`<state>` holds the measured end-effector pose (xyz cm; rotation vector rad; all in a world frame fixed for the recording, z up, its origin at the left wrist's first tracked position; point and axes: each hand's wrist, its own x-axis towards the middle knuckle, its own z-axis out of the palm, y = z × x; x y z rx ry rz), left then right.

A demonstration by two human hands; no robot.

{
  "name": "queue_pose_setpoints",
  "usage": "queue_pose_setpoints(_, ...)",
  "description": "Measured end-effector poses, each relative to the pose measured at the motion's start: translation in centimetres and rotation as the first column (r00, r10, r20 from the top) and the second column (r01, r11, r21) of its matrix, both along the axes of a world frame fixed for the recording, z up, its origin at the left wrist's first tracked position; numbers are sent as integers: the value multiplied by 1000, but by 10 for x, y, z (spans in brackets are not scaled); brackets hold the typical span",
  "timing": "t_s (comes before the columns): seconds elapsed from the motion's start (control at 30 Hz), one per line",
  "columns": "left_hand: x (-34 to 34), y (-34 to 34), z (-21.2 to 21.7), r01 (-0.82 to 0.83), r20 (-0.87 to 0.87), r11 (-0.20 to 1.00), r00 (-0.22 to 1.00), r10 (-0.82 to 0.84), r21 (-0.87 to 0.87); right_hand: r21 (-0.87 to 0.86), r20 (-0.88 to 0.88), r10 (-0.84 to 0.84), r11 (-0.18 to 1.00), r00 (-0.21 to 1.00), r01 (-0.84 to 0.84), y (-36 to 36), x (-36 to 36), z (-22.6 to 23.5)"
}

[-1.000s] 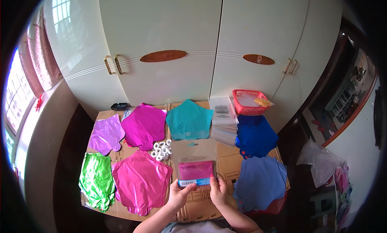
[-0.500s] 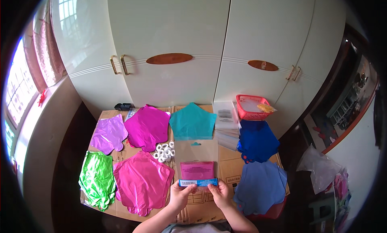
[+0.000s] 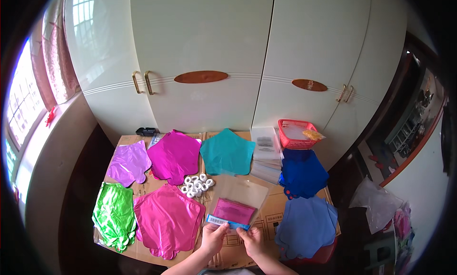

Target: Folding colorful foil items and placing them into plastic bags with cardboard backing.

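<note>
A clear plastic packet leans in front of me over the near middle of the table, tilted with its top toward the right. Inside lies a folded magenta piece, and a blue-and-white strip with a barcode runs along the lower edge. My left hand pinches that edge between thumb and fingers. Beside it, my right hand grips the same edge further right. Just beyond the left hand, a heap of white rings lies on the cardboard.
Flat foil shapes lie around the cardboard-covered table: green, lilac, pink, purple, teal, dark blue, grey-blue. Stacked clear sleeves adjoin a red basket. White cabinets stand behind.
The packet has turned from upright to a slant, its top swinging right. Both hands have shifted slightly lower, still holding its bottom edge. The whole view has tilted a little.
</note>
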<state>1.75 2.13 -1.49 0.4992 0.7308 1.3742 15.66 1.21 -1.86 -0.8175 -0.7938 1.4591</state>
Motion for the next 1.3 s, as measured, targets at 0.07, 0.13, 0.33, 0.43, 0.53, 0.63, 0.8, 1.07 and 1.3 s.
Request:
queue_pose_setpoints(0.07,-5,1,4,-18,-95,997,995,25,74,73,72,101,992,992,-106,7,10,-12)
queue_pose_setpoints(0.13,-22,0,2,39,-183,995,983,-22,88,119,52,269,954,962,-274,18,41,-18)
queue_pose_setpoints(0.33,-64,-9,12,218,-476,954,874,-97,206,99,270,200,967,942,-234,58,89,78)
queue_pose_setpoints(0.43,-73,-10,7,255,-501,945,856,-124,203,-81,455,380,918,805,-388,70,101,96)
queue_pose_setpoints(0.53,-76,-10,11,270,-466,946,870,-160,178,-127,326,412,911,851,-392,72,93,116)
queue_pose_setpoints(0.63,-77,-6,14,277,-408,942,895,-179,192,-113,179,418,908,891,-403,72,90,107)
queue_pose_setpoints(0.8,-80,-2,16,298,-411,935,890,-199,193,-85,7,508,858,861,-506,71,93,101)
queue_pose_setpoints(1.07,-84,2,20,344,-409,919,880,-243,194,-111,-129,579,798,805,-592,72,97,89)
queue_pose_setpoints(1.3,-90,2,12,353,-407,913,879,-248,205,-111,37,511,856,859,-505,69,86,98)
